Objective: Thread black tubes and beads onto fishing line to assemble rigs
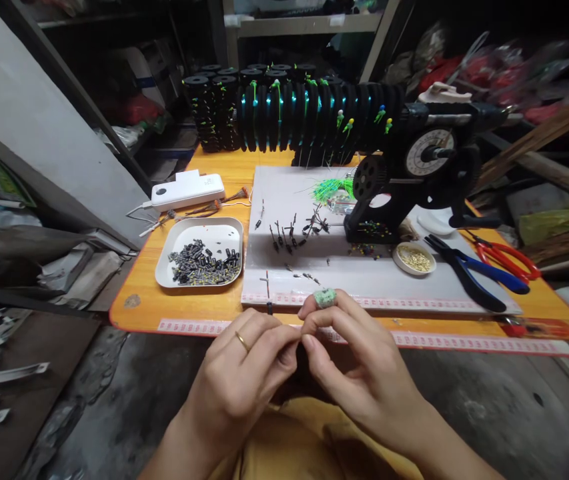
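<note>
My left hand (247,367), with a gold ring, is pinched at the front edge of the table. Fingertip to fingertip with it is my right hand (359,353), also pinched, a green wrap (325,298) round one finger. Whatever lies between the fingertips is too small to make out. Just beyond, a thin dark piece (267,287) stands at the edge of the grey board (284,190). Small black parts (289,240) lie in clusters on the board. To the left, a white tray (164,267) holds many small black and yellow parts.
A black machine (429,153) with a row of discs stands at the back. At the right are a dish of gold bits (414,271), blue-handled pliers (494,273) and red-handled pliers (514,259). A white power strip (189,191) sits at the left.
</note>
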Motion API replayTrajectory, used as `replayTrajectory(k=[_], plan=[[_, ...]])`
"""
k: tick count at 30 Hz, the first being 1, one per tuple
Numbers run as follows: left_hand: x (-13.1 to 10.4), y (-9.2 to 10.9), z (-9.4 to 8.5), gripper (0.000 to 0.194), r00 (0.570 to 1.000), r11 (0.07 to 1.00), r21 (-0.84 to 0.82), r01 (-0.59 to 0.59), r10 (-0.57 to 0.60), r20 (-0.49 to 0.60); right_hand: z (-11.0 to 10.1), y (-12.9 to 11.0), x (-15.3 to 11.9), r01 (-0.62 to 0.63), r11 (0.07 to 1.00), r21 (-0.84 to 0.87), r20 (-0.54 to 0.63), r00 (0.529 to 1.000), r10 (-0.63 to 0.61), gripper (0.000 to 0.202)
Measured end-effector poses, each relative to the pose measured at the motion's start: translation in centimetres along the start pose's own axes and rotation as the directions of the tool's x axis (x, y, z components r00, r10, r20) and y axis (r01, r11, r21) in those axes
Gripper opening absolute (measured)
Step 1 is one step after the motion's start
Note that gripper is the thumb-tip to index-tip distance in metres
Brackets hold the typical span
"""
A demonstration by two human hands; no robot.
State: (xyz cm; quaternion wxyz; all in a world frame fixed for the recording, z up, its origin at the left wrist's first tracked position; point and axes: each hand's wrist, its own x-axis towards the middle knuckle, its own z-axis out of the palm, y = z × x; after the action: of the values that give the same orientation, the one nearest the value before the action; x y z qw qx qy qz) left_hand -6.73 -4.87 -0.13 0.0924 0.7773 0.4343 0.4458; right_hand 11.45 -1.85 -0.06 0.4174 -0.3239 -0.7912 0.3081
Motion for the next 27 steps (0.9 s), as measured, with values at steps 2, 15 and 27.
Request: replayTrajectory(k=[2,15,27], plan=[[-0.3,-0.2,0.2,0.016,1.000,0.999,0.035,-0.011,0.010,0.006,0.1,0.0,0.0,-0.009,1.000,0.010,0.002,1.000,0.009,0.013],[-1.7,-0.1,2.4,0.022,0.917,0.973,-0.181,0.141,-0.198,-0.346,0.7,-0.9,0.6,-0.408,0.795,0.448,0.205,0.913,0.353,0.010],[-1.5,-0.2,2.5,0.017,0.920,0.928,-0.296,0.227,-0.304,-0.248,1.2,-0.4,1.1,-0.501,0.537,0.679,0.278,0.852,0.443,0.015]])
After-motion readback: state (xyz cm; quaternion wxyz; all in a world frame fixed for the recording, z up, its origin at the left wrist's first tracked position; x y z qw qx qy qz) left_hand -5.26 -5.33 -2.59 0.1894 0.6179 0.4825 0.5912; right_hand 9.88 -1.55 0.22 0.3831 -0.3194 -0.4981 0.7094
